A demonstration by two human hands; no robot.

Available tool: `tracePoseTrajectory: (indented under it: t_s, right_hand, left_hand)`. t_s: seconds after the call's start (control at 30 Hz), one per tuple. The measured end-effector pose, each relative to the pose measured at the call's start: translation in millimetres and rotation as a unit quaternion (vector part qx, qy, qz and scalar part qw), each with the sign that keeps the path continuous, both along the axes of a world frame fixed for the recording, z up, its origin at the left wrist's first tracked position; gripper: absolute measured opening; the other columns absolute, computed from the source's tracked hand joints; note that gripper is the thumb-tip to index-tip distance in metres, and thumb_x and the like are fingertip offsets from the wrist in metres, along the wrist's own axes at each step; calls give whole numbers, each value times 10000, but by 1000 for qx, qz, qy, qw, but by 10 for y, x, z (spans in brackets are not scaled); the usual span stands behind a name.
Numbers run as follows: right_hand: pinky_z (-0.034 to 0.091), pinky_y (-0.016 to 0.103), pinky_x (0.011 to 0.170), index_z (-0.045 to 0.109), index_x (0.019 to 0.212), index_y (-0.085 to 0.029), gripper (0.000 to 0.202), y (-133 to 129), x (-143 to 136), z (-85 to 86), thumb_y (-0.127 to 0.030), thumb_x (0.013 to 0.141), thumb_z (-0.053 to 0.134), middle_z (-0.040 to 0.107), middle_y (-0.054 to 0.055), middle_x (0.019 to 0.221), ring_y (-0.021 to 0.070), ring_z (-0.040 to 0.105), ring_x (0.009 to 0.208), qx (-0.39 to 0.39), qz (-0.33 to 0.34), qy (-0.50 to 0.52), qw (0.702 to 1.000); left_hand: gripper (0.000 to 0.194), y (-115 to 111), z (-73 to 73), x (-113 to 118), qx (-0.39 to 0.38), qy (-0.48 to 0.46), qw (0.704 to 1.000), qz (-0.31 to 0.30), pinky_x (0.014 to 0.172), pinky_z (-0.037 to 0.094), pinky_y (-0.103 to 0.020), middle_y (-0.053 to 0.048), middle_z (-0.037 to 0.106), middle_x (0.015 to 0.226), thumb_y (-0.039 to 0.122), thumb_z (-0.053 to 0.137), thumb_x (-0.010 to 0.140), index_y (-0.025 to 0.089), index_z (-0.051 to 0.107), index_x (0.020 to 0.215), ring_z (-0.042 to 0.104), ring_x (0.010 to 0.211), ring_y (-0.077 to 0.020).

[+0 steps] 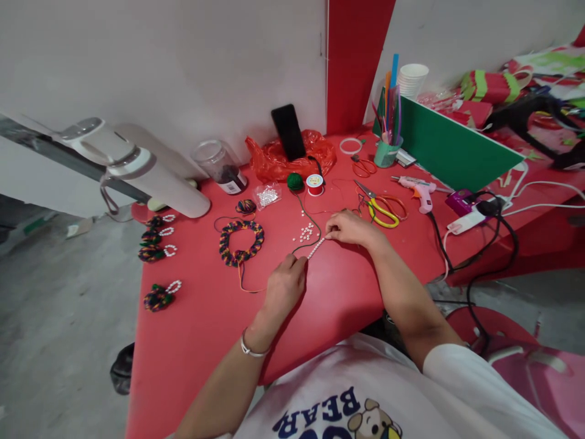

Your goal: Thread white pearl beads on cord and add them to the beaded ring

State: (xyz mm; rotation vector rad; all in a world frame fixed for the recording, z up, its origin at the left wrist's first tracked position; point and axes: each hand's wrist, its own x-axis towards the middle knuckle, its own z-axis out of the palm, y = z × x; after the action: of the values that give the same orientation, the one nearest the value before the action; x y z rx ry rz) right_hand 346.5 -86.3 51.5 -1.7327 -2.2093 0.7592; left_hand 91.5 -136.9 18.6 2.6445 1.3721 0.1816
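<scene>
A short string of white beads [316,248] stretches between my two hands just above the red table. My left hand [287,281] is closed on its near end, and my right hand [346,227] pinches the far end. Loose white beads [306,232] lie scattered just beyond the string. A dark green yarn [313,214] runs past them from a green yarn ball [295,181]. Next to the ball stands a spool of red thread [315,185]. Left of my left hand lies a braided multicoloured yarn ring [241,242] with a loose tail.
Yellow-handled scissors [384,212], a pink glue gun [421,192] and a power strip [475,216] with cables lie right. Yarn pieces with bead loops [159,297] line the left edge. Behind stand a bottle [169,186], a jar [222,167], a phone [289,132] and a green board [452,143].
</scene>
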Motion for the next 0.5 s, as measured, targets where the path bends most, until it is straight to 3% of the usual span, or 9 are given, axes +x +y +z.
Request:
tracePoseTrajectory:
  t_s: [0.5]
  right_hand:
    - [363,258,699,770,814,-204,108,17,12,-35,-292,853,819,762,29,870,157,628,806,3,-4,5,1000]
  left_hand:
    - [333,22,-87,-23,5,-52,999,-5,627,461,-286,-103,652,959,201,404,1014,205,687,1189,621,749,-202]
